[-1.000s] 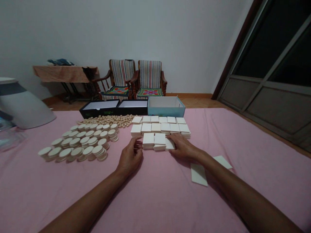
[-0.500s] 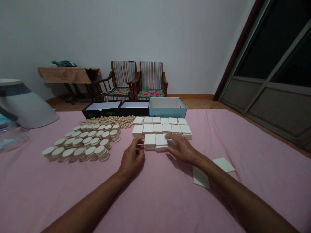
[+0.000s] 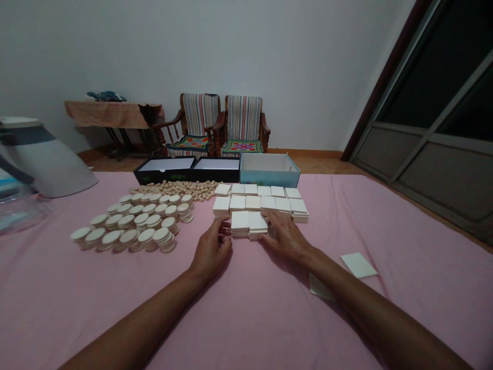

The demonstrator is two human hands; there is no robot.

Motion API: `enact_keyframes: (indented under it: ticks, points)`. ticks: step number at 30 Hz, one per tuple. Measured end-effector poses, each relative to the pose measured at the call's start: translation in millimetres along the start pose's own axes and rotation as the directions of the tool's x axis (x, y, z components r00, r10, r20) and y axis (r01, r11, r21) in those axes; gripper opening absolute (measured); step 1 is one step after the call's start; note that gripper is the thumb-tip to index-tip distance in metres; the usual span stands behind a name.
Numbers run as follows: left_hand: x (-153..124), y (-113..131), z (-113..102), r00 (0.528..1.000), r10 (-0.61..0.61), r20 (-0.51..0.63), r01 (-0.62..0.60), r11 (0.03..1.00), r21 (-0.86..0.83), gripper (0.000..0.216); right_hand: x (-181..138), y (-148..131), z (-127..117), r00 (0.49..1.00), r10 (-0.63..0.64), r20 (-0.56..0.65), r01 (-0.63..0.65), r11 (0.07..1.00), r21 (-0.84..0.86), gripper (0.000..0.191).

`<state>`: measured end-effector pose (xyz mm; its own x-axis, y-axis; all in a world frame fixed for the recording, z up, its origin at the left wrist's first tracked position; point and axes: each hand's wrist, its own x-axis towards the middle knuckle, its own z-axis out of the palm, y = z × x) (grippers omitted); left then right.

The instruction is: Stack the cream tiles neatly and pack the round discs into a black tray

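- Our two hands are apart, with the front stacks of square white tiles [image 3: 240,222] between them on the pink cloth [image 3: 246,313];
- our left hand [image 3: 213,245] is at the left end of these stacks, its fingers loosely curled and parted from its thumb; we cannot tell whether they touch the tiles;
- our right hand [image 3: 285,234] is at the right end, thumb at the near edge and fingers over the top edge; we cannot tell whether it grips;
- just behind, we see two more rows of tile stacks [image 3: 253,203];
- near our right forearm [image 3: 346,292] lie two loose tiles [image 3: 359,265], one partly hidden by it;
- to the left are stacks of round discs [image 3: 129,236] in rows, with a heap of small wooden pieces [image 3: 181,189] behind them;
- farther back, two black trays [image 3: 215,176] and a pale blue box [image 3: 269,178] stand side by side.
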<state>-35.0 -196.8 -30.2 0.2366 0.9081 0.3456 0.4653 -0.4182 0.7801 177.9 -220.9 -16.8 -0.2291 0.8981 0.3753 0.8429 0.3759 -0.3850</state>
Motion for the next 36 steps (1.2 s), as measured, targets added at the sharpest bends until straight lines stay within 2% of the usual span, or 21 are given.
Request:
enact_keyframes:
  ticks: [3, 5, 7, 9, 11, 15, 18, 23, 25, 28, 32, 36]
  points:
    - [0, 0, 0, 1.000, 0.003, 0.006, -0.003, 1.000, -0.004, 0.044, -2, 4, -5, 1.000, 0.006, 0.029, -0.005, 1.000, -0.019, 0.052]
    - [-1, 0, 0, 1.000, 0.002, 0.008, -0.002, 1.000, -0.003, 0.044, -7, 9, -18, 0.997, 0.014, 0.073, -0.012, 1.000, -0.027, 0.052]
    - [-1, 0, 0, 1.000, 0.002, 0.005, -0.002, 1.000, 0.008, 0.043, -19, 14, -36, 0.986, 0.051, 0.161, -0.047, 0.998, -0.032, 0.043]
    - [-1, 0, 0, 1.000, 0.008, -0.003, -0.008, 1.000, 0.024, 0.042, -37, 18, -56, 0.943, 0.093, 0.320, -0.078, 0.995, -0.059, 0.035]
    - [-1, 0, 0, 1.000, 0.014, -0.006, -0.014, 0.999, 0.035, 0.042, -59, 19, -73, 0.907, 0.122, 0.403, -0.086, 0.991, -0.105, 0.042]
    - [-1, 0, 0, 1.000, 0.011, 0.000, -0.011, 0.999, 0.036, 0.043, -98, 17, -87, 0.869, 0.198, 0.453, -0.124, 0.974, -0.187, 0.058]
    - [-1, 0, 0, 1.000, 0.012, -0.002, -0.012, 1.000, 0.029, 0.043, -108, 14, -86, 0.857, 0.252, 0.449, -0.164, 0.960, -0.226, 0.052]
    - [-1, -1, 1, 1.000, 0.005, 0.010, -0.006, 1.000, 0.028, 0.043, -83, 12, -84, 0.881, 0.240, 0.407, -0.186, 0.968, -0.168, 0.034]
    - [-1, -1, 1, 1.000, 0.004, 0.011, -0.004, 1.000, 0.031, 0.043, -62, 13, -80, 0.916, 0.199, 0.347, -0.170, 0.979, -0.114, 0.037]
    - [-1, -1, 0, 1.000, 0.000, 0.005, 0.000, 0.999, 0.034, 0.043, -29, 17, -66, 0.962, 0.079, 0.260, -0.067, 0.996, -0.052, 0.044]
    - [-1, -1, 0, 1.000, -0.003, 0.008, 0.003, 1.000, 0.026, 0.043, 1, 22, -43, 0.962, 0.097, 0.254, -0.071, 0.991, -0.112, 0.043]
    - [-1, -2, 0, 1.000, -0.016, 0.010, 0.015, 0.999, 0.030, 0.044, 5, 27, -38, 0.975, 0.067, 0.213, -0.053, 0.996, -0.071, 0.043]
